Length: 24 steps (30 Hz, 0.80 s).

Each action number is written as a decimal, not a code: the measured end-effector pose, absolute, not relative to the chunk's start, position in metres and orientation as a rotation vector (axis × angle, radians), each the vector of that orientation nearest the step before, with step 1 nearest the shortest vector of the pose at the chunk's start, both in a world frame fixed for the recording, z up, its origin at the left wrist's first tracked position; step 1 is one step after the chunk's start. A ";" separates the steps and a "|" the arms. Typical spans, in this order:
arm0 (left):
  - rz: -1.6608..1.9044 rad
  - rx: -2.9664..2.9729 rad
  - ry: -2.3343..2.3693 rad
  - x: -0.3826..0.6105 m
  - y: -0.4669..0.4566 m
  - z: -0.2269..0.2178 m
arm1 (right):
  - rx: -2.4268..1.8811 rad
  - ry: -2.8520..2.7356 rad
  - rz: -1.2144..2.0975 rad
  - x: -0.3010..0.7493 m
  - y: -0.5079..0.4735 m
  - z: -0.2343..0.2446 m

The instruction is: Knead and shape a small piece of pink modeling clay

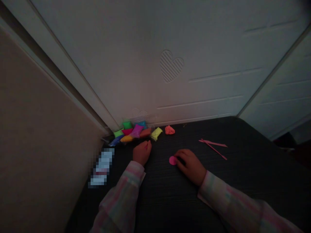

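From the head camera I see my right hand [190, 165] lying palm down on the dark tabletop [243, 194], fingers curled together over the right edge of a small flat pink clay disc [172, 160]; the fingertips touch the disc, but in this dim light I cannot tell whether they pinch it or only press on it. The disc sits on the table near the middle, between my two hands. My left hand [142, 152] rests further left and a little nearer the wall, loosely closed, with something pinkish showing at the fingertips, too dark and small to name. Just beyond that hand a heap of small coloured clay packets [132, 132] lies against the foot of the white panel [145, 64]: green, blue, magenta, red, orange and purple, crowded together and overlapping. A yellow packet [156, 133] lies at the right end of the heap, and an orange clay lump [169, 130] sits just beside it, apart from the rest. To the right of my right hand, well clear of it, two thin pink modelling sticks [213, 146] lie crossed on the table. A blurred white patch [102, 166] lies at the table's left edge, near my left sleeve. Nothing lies between either hand and the disc. The white panel carries an embossed heart [171, 65].
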<state>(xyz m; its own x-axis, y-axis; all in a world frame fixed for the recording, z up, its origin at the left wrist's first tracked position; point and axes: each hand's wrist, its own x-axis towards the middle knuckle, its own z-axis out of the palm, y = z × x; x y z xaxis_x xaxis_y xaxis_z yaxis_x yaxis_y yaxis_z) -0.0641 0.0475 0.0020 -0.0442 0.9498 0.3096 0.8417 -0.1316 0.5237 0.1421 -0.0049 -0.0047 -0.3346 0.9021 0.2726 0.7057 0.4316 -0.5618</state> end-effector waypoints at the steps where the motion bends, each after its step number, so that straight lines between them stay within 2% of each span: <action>1: 0.893 2.101 1.955 -0.064 0.047 0.003 | -1.379 -2.156 0.434 0.142 -0.005 -0.004; 6: 0.625 2.574 1.984 -0.066 0.043 0.003 | -1.462 -2.242 0.320 0.141 -0.007 -0.002; 10: 0.486 2.685 1.970 -0.066 0.043 0.000 | -1.465 -2.265 0.308 0.140 -0.008 -0.001; 15: 0.597 2.691 1.964 -0.064 0.043 -0.002 | -1.421 -2.214 0.412 0.140 -0.007 -0.001; 21: 0.720 2.681 1.894 -0.064 0.040 0.001 | -1.414 -1.991 0.745 0.136 -0.007 0.004; 24: 0.909 2.661 1.812 -0.057 0.033 0.006 | -1.408 -1.764 0.955 0.137 -0.006 0.006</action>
<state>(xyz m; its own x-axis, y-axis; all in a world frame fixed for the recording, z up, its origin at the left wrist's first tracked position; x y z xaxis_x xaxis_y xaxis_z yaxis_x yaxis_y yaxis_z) -0.0569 0.0328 0.0057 0.2729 0.7980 0.5373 0.9079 -0.3983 0.1304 0.1367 -0.0062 0.0058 -0.1864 0.9805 0.0616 0.4842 0.1463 -0.8626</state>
